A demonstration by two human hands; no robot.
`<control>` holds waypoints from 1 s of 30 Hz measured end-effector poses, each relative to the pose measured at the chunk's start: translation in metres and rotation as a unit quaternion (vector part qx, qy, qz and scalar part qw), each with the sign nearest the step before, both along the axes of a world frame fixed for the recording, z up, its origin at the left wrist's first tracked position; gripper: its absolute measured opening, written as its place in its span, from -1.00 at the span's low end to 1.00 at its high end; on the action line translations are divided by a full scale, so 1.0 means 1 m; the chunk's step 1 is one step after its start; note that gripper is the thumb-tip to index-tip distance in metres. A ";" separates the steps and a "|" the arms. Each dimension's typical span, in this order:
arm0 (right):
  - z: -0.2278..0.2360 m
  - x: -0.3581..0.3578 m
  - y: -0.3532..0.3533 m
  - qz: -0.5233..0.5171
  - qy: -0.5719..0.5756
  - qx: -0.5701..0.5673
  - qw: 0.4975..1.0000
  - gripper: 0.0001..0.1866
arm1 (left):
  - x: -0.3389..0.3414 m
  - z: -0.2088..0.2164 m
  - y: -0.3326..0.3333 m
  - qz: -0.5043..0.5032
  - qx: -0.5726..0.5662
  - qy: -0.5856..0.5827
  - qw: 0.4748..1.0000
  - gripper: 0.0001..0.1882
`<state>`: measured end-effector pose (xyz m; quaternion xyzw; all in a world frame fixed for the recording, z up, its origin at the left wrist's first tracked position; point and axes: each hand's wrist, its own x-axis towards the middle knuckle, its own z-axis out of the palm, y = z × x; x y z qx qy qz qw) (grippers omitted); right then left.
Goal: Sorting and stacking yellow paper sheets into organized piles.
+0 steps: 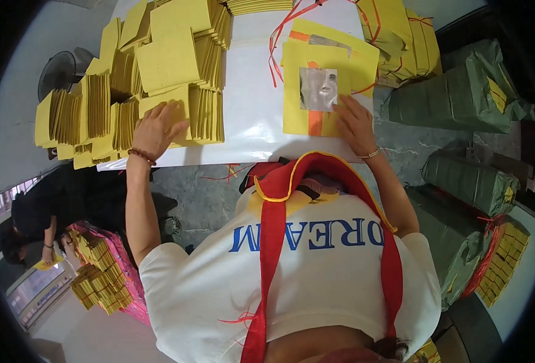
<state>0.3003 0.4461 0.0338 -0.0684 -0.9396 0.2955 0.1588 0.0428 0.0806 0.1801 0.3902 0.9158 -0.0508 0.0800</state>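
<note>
From above the person's shirt (328, 284), which sits close and fills the lower middle, the single head-worn fisheye view looks steeply down, with the tabletop (252, 91) farther off, its near edge crossing the upper half.

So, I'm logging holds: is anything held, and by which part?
Nothing clearly held: left grip rests on folded yellow papers; right grip touches yellow sheet beside silver square.

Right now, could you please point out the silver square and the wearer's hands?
Silver square (319, 89), head view: its middle.
Left hand (157, 128), head view: its back.
Right hand (356, 126), head view: its back.
</note>
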 end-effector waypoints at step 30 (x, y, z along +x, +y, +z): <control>-0.021 -0.018 0.061 0.032 -0.049 -0.140 0.988 -0.62 | 0.047 -0.146 0.181 -0.258 0.331 -0.106 0.901 -0.57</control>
